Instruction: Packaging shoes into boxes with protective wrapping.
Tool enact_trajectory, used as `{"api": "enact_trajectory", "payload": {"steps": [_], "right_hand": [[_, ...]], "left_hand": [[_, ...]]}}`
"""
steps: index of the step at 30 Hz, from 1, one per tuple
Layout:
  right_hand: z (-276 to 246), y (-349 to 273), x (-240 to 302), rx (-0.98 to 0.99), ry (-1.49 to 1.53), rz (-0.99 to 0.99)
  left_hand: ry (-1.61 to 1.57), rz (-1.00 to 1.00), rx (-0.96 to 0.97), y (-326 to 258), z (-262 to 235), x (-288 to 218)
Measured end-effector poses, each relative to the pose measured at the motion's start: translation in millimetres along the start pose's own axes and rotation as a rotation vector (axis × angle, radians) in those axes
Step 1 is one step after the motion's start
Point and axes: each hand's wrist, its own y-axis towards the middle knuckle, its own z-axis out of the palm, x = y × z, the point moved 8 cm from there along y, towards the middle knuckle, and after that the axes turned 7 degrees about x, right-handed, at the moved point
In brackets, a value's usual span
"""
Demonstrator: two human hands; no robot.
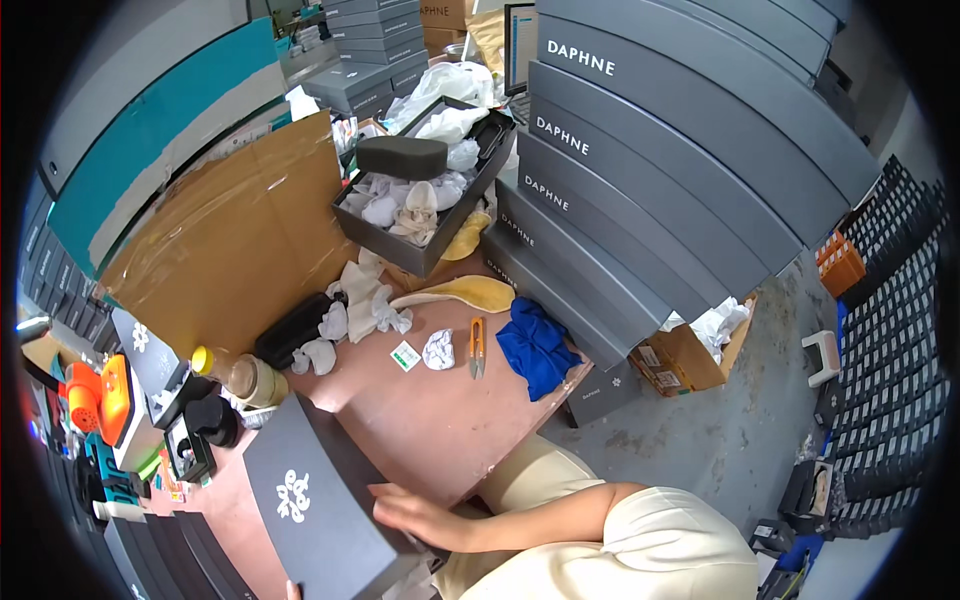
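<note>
A dark grey shoe box (345, 505) with a white flower-like print lies at the near edge of the table, in front of me. My right hand (425, 518) grips its right side, fingers along the upper edge. Of my left hand (293, 591) only a fingertip shows at the box's near edge, by the lower rim of the picture; the other fingers are hidden. White tissue paper (412, 582) sticks out at the box's near right corner, under my right wrist.
Orange-handled snips (477, 348), a blue cloth (538, 348) and a yellow insole (460, 292) lie on the pinkish table (430, 420). An open box of crumpled paper (425, 250) stands behind. Tall stacked shoe boxes (640, 190) rise at right; a jar (255, 380) stands left.
</note>
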Motion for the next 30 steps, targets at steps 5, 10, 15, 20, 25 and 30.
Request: {"api": "enact_trajectory", "payload": {"steps": [5,10,15,20,25,30], "right_hand": [[11.8,-0.6,-17.7,0.287,-1.058,-0.290],[1.9,2.6,2.9,0.206,-0.957,-0.333],[12.7,0.8,6.8,0.243,-0.979,-0.311],[52.7,5.1,46.4,0.343,-1.235,-0.464],[78.5,39.4,24.9,0.416,-1.316,-0.581],[42.5,54.5,37.5,0.126,-0.927,-0.349]], "left_hand": [[-0.111,0.478,0.213,-32.2,28.3,-91.0],[0.194,0.793,-0.139,-54.3,-13.5,-141.1],[0.897,0.550,-0.617,-33.2,-45.5,-121.1],[1.300,0.178,-0.496,29.9,-60.1,-51.4],[1.223,0.471,-0.482,43.4,-39.9,-20.6],[1.087,0.595,-0.186,29.0,17.2,-48.9]]}}
